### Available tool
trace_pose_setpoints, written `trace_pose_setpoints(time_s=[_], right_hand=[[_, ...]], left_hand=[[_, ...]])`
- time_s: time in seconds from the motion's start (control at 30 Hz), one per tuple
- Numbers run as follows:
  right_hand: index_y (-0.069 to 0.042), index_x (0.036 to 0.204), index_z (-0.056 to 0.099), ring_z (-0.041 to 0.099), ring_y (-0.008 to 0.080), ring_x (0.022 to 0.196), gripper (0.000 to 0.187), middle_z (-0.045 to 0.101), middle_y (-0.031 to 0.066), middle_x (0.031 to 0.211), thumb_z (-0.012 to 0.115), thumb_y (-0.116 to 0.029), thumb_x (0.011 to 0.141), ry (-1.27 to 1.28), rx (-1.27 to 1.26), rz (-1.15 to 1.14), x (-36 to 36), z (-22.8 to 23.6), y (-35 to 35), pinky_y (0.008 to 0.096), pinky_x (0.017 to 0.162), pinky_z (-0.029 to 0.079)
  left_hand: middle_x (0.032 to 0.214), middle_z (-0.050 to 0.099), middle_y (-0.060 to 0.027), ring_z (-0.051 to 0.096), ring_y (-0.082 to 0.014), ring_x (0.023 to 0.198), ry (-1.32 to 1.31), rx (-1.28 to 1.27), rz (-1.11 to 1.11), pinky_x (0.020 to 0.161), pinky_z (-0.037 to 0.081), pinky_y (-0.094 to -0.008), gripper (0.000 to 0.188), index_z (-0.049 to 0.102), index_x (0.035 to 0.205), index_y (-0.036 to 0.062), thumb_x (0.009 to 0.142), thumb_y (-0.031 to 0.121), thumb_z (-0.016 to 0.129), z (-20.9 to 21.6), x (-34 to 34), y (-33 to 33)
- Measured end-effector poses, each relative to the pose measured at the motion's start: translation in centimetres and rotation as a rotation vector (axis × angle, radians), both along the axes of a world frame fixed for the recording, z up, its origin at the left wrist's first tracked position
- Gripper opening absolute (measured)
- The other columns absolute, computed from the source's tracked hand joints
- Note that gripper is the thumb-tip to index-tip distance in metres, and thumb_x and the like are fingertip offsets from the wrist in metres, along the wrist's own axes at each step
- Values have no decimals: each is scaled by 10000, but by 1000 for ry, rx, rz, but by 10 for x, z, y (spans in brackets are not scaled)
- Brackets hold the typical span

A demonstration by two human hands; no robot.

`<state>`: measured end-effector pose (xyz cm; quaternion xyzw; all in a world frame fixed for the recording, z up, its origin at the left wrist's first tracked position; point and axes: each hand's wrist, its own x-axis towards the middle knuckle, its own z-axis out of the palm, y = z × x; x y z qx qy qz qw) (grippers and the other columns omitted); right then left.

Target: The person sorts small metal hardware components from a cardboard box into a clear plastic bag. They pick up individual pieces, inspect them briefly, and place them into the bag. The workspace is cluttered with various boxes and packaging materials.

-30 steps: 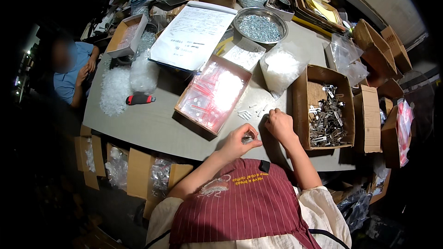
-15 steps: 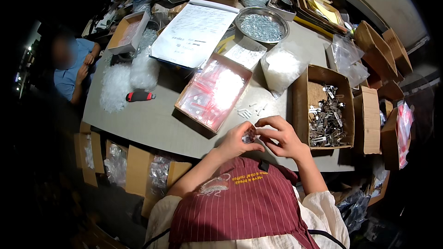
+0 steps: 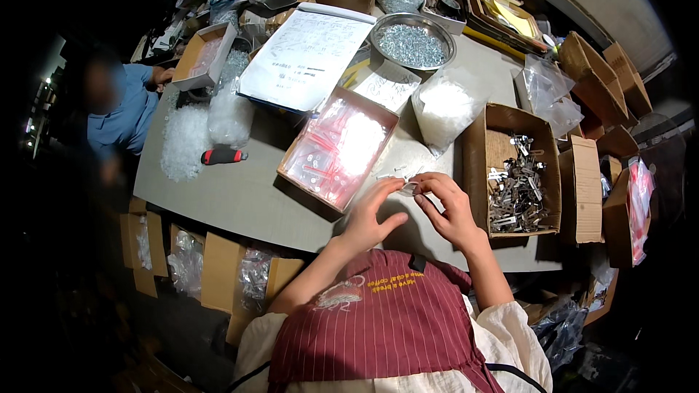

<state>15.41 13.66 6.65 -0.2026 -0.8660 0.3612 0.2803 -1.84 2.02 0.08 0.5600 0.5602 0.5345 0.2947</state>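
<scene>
Just above the table edge, the left hand [image 3: 370, 212] and right hand [image 3: 450, 207] pinch a small clear bag [image 3: 409, 188] between fingertips. Beyond, a box of filled bags [image 3: 336, 147] sits part full; plenty of metal parts [image 3: 515, 185] remain.

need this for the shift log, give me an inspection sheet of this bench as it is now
surface: grey table, crowded toward the far side
job's things: small clear item pinched between both hands; too small to identify
clutter: box of small clear bags, box of metal parts, metal bowl of screws, paper sheet, red-handled tool
grippers: left hand and right hand meet at the item
cables: nothing seen
surroundings: cardboard boxes beneath the table; a second person in blue at the left
</scene>
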Motion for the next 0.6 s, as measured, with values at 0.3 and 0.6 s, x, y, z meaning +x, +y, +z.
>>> trace_pose_setpoints(time_s=[0.3,0.6], right_hand=[[9,1047,636,679,220,875,154,680,115,933,707,-49,923,-44,-213,-37,-9,-1,-15,353,800,531],[-6,1047,628,649,271,879,181,663,143,957,666,-144,935,-91,-288,167,-19,-20,-18,358,782,509]], left_hand=[[875,726,-99,713,-162,793,-509,-42,214,689,549,-304,65,677,958,-17,947,45,661,18,9,-6],[783,672,-127,688,-248,695,30,21,160,627,516,-324,34,648,892,5,882,31,669,30,-13,-20]])
